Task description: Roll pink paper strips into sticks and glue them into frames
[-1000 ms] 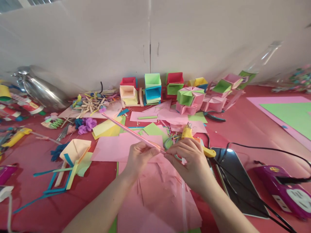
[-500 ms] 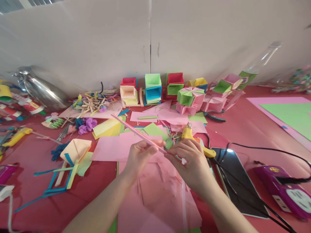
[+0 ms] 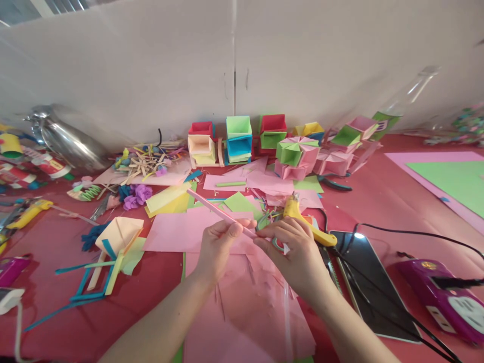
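A narrow folded pink paper strip (image 3: 212,206) slants between my hands, its free end pointing up and to the left. Thumb and fingers of my left hand (image 3: 219,247) are closed around its middle. At the lower right end, my right hand (image 3: 293,252) pinches the strip between thumb and fingertips. Below both hands lie pink paper sheets (image 3: 242,312) with thin offcuts on them. Just behind my right hand is a yellow-handled glue gun (image 3: 308,222), partly covered by the fingers.
Folded paper boxes (image 3: 239,138) stand along the wall, beside a pink-and-green paper wheel (image 3: 297,156). At right lie a phone (image 3: 372,282), black cables and a purple power strip (image 3: 442,297). A peach paper cup with strips (image 3: 119,237), a steel jug (image 3: 71,143) and a tilted bottle (image 3: 404,101) are around.
The strip's free end has come slightly down and to the right, with less of it sticking out past my left hand. Both hands keep nearly the same place and grip.
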`<state>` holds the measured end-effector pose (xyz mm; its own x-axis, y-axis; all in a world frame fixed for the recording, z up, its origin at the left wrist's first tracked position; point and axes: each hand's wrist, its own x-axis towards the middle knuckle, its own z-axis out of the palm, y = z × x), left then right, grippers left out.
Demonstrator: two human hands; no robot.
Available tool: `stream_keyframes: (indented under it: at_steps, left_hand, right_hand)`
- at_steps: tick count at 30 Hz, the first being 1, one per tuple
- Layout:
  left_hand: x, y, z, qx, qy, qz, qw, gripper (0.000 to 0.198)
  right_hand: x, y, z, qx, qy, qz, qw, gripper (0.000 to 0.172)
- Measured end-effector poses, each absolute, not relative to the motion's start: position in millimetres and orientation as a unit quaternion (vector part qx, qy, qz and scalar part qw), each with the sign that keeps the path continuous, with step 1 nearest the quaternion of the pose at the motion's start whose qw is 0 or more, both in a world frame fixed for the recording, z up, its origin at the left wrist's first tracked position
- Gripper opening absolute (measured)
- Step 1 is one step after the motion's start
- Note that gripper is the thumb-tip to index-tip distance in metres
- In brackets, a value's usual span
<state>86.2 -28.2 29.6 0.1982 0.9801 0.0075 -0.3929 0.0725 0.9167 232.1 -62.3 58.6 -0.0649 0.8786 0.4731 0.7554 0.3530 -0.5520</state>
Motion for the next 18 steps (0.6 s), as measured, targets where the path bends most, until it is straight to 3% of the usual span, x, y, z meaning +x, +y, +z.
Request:
stream_keyframes:
  at_steps: [7, 14, 18]
  left_hand:
    - [86, -27, 31, 0.451, 0.333, 0.505, 0.656, 0.017]
    - [78, -16, 27, 0.415, 0.335, 0.592, 0.604, 0.01]
    - [75, -9, 32, 0.397, 0.307, 0.597, 0.626, 0.016]
  right_hand:
    - [232, -63, 58, -0.567, -0.723, 0.096, 0.383, 0.01]
    - [233, -64, 58, -0.582, -0.713, 0.118, 0.371, 0.009]
    - [236, -63, 63, -0.594, -0.69, 0.171, 0.376, 0.028]
